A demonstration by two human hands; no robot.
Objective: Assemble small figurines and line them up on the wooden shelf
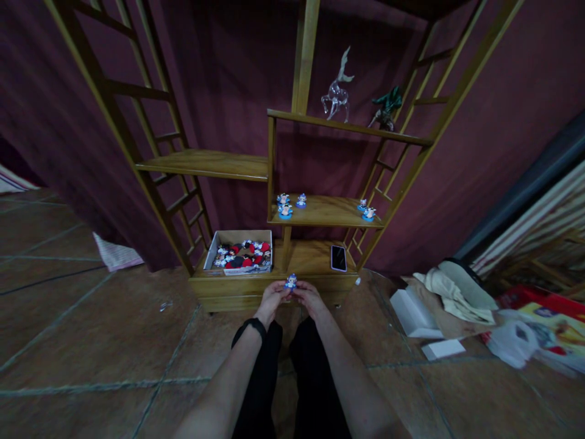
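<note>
A small blue and white figurine (290, 281) is pinched between my left hand (273, 299) and my right hand (309, 297), both closed on it just in front of the wooden shelf unit's (274, 286) bottom board. A black band sits on my left wrist. On that board, to the left, stands a white box (214, 250) filled with several red, black and white figurines. Several more blue figurines (285, 210) stand on the middle shelf, with two others (367, 211) at its right end.
A phone (339, 258) lies on the bottom board at the right. A glass deer (337, 91) and a dark green figure (387, 107) stand on the upper shelf. White boxes, cloth and bags (450, 305) clutter the tiled floor at the right.
</note>
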